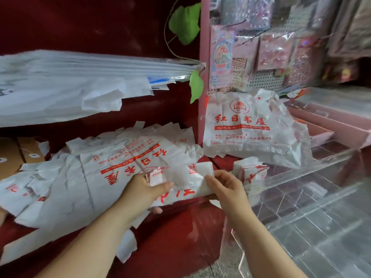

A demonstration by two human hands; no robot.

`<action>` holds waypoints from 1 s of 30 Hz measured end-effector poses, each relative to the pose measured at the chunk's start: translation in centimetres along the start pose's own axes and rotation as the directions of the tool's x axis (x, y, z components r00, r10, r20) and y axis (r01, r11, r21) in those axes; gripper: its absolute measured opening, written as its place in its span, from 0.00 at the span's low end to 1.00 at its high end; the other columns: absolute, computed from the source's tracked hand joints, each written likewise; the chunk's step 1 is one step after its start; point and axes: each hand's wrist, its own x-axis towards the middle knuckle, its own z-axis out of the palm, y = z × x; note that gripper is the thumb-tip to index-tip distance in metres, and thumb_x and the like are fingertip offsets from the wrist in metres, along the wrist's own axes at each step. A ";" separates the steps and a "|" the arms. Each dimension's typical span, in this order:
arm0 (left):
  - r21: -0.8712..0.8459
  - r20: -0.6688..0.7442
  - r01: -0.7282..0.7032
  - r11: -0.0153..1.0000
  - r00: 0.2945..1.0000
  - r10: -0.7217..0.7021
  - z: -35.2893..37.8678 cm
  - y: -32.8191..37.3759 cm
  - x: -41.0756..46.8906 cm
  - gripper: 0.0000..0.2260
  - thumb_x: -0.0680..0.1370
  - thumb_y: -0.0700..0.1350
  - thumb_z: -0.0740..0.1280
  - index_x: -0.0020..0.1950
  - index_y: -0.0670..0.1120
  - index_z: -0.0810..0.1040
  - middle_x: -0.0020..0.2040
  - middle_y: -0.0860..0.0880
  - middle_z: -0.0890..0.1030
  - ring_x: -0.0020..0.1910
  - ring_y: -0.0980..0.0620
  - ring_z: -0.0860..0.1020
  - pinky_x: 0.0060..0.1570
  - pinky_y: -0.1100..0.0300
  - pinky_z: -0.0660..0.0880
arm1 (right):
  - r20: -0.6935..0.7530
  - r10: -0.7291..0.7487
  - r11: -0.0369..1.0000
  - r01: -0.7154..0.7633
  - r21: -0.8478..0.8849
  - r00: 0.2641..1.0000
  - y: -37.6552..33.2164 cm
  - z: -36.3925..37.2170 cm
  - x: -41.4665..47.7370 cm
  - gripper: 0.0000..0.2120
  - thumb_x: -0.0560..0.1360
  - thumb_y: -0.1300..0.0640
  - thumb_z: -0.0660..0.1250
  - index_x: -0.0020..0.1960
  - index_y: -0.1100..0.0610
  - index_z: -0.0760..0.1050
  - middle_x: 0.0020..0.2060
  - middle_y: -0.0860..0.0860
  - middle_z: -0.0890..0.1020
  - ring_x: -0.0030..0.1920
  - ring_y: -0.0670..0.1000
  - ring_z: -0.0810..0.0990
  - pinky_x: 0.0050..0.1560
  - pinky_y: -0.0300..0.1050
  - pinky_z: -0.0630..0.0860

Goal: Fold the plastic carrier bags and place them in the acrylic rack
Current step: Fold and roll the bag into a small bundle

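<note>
Fingers: the left hand (143,190) pinches the left end of a half-folded carrier bag (180,175), thumb on top and the other fingers underneath; the right hand (225,187) pinches the right end, thumb and forefinger curled round the edge.
Bag in hand: a narrow white strip with red print, held just above the loose pile of flat bags (84,177) on the red counter (180,247).
Handling: probably very light, limp and slippery film. It would likely spring open unless the creases are pressed, so grip across all layers at both ends.
Folded bundle (251,173): stands just beside the right hand at the rack's near-left corner; whether it is inside I cannot tell.
Acrylic rack (321,207): clear, with divided compartments, on the right.
Behind: more printed bags (251,127) lean against a pink pegboard panel (202,57).
</note>
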 end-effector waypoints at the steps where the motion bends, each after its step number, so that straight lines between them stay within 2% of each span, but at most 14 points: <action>1: 0.033 0.000 -0.012 0.999 1.000 0.012 0.9 0.4 0.5 0.06 0.73 0.41 0.70 0.50 0.44 0.78 0.38 0.51 0.77 0.35 0.55 0.75 0.23 0.65 0.74 | -0.007 -0.007 0.999 0.007 -0.036 1.000 -0.3 -1.5 0.1 0.10 0.75 0.66 0.63 0.37 0.56 0.75 0.29 0.47 0.78 0.28 0.40 0.77 0.32 0.37 0.76; 4: 0.139 -0.019 -0.060 0.989 0.998 0.063 3.2 1.7 1.9 0.05 0.74 0.43 0.69 0.48 0.45 0.78 0.43 0.49 0.79 0.37 0.51 0.77 0.27 0.62 0.74 | -0.049 -0.112 0.965 0.097 -0.243 0.992 -1.4 -6.3 1.2 0.11 0.75 0.67 0.64 0.38 0.54 0.76 0.31 0.46 0.79 0.29 0.39 0.76 0.32 0.30 0.72; 7: 0.190 -0.049 -0.108 0.976 0.992 0.120 4.8 3.2 3.3 0.03 0.74 0.44 0.69 0.43 0.46 0.76 0.41 0.49 0.79 0.35 0.51 0.76 0.33 0.58 0.74 | -0.060 -0.228 0.829 0.161 -0.536 0.972 -2.3 -10.2 3.0 0.06 0.74 0.65 0.64 0.44 0.55 0.77 0.34 0.42 0.75 0.30 0.45 0.72 0.31 0.29 0.68; 9: 0.187 -0.060 -0.139 0.973 0.987 0.152 5.4 4.0 4.1 0.02 0.74 0.42 0.68 0.45 0.45 0.77 0.39 0.49 0.79 0.33 0.52 0.75 0.27 0.62 0.72 | -0.039 -0.312 0.721 0.210 -0.661 0.949 -2.9 -11.4 4.2 0.07 0.74 0.64 0.64 0.47 0.55 0.78 0.36 0.38 0.72 0.37 0.46 0.71 0.35 0.29 0.68; 11: 0.180 -0.066 -0.160 0.971 0.983 0.174 5.9 4.5 4.8 0.03 0.74 0.41 0.69 0.46 0.45 0.77 0.37 0.50 0.79 0.35 0.52 0.75 0.25 0.65 0.71 | 0.048 -0.349 0.608 0.265 -0.748 0.936 -3.4 -11.7 5.4 0.07 0.75 0.63 0.64 0.50 0.56 0.79 0.43 0.38 0.76 0.48 0.48 0.72 0.42 0.30 0.65; 12: 0.179 -0.065 -0.169 0.969 0.981 0.183 6.1 4.6 5.0 0.03 0.74 0.41 0.69 0.47 0.45 0.78 0.38 0.50 0.79 0.36 0.52 0.76 0.25 0.64 0.71 | 0.107 -0.326 0.558 0.283 -0.780 0.939 -3.3 -11.7 6.0 0.09 0.75 0.62 0.64 0.53 0.56 0.79 0.49 0.42 0.78 0.54 0.49 0.71 0.49 0.33 0.65; 14: 0.178 -0.065 -0.185 0.967 0.978 0.199 6.4 4.7 5.4 0.04 0.74 0.41 0.69 0.48 0.46 0.78 0.38 0.51 0.80 0.37 0.54 0.77 0.26 0.65 0.71 | 0.187 -0.190 0.502 0.259 -0.825 0.964 -3.0 -11.8 6.9 0.13 0.76 0.58 0.62 0.60 0.54 0.75 0.60 0.48 0.75 0.63 0.50 0.68 0.59 0.39 0.63; 15: 0.174 -0.064 -0.193 0.966 0.976 0.207 6.6 4.7 5.4 0.04 0.74 0.41 0.68 0.48 0.46 0.78 0.38 0.51 0.79 0.36 0.55 0.76 0.28 0.65 0.72 | 0.198 -0.111 0.486 0.227 -0.844 0.974 -2.8 -11.8 7.2 0.14 0.77 0.56 0.61 0.62 0.52 0.73 0.62 0.49 0.72 0.64 0.50 0.67 0.62 0.41 0.63; 17: 0.156 -0.062 -0.203 0.967 0.975 0.215 6.9 4.8 5.6 0.04 0.74 0.40 0.68 0.48 0.47 0.78 0.38 0.52 0.79 0.36 0.55 0.76 0.32 0.63 0.75 | 0.212 -0.020 0.453 0.198 -0.869 0.977 -2.6 -12.0 7.4 0.14 0.78 0.55 0.59 0.63 0.52 0.72 0.60 0.50 0.73 0.62 0.51 0.69 0.62 0.45 0.66; 19: 0.134 -0.058 -0.212 0.968 0.974 0.221 7.2 5.0 5.7 0.04 0.74 0.40 0.68 0.48 0.47 0.78 0.38 0.52 0.80 0.36 0.55 0.77 0.32 0.62 0.77 | 0.219 -0.009 0.490 0.195 -0.849 0.976 -2.5 -12.3 7.3 0.12 0.78 0.55 0.60 0.60 0.53 0.73 0.53 0.49 0.76 0.55 0.49 0.74 0.55 0.43 0.71; 22: 0.098 -0.049 -0.233 0.967 0.970 0.239 7.8 5.4 6.0 0.05 0.74 0.40 0.68 0.49 0.47 0.77 0.39 0.53 0.79 0.37 0.56 0.77 0.29 0.67 0.76 | 0.228 0.030 0.627 0.159 -0.763 0.973 -2.5 -13.2 6.6 0.09 0.76 0.56 0.62 0.56 0.55 0.75 0.47 0.47 0.79 0.46 0.45 0.76 0.44 0.33 0.73; 24: 0.077 -0.036 -0.250 0.965 0.967 0.254 8.5 5.8 6.3 0.06 0.74 0.40 0.68 0.50 0.47 0.76 0.39 0.52 0.79 0.36 0.56 0.78 0.29 0.68 0.76 | 0.234 0.053 0.685 0.135 -0.716 0.971 -2.5 -13.7 5.9 0.08 0.75 0.57 0.64 0.54 0.54 0.76 0.46 0.46 0.79 0.45 0.43 0.77 0.44 0.31 0.73; 28: 0.046 0.017 -0.276 0.960 0.961 0.276 10.8 6.7 6.6 0.05 0.74 0.40 0.68 0.48 0.47 0.76 0.38 0.51 0.78 0.34 0.55 0.77 0.26 0.69 0.76 | 0.250 0.030 0.729 0.150 -0.668 0.968 -2.4 -14.4 5.0 0.09 0.73 0.60 0.68 0.52 0.51 0.78 0.47 0.46 0.81 0.48 0.45 0.79 0.51 0.38 0.75; 30: 0.042 0.056 -0.274 0.961 0.961 0.271 12.0 6.8 6.7 0.04 0.74 0.40 0.68 0.47 0.47 0.76 0.37 0.51 0.78 0.33 0.55 0.77 0.26 0.69 0.76 | 0.258 0.009 0.746 0.165 -0.645 0.966 -2.3 -14.6 4.9 0.10 0.72 0.63 0.68 0.50 0.51 0.78 0.45 0.44 0.80 0.46 0.41 0.78 0.49 0.32 0.74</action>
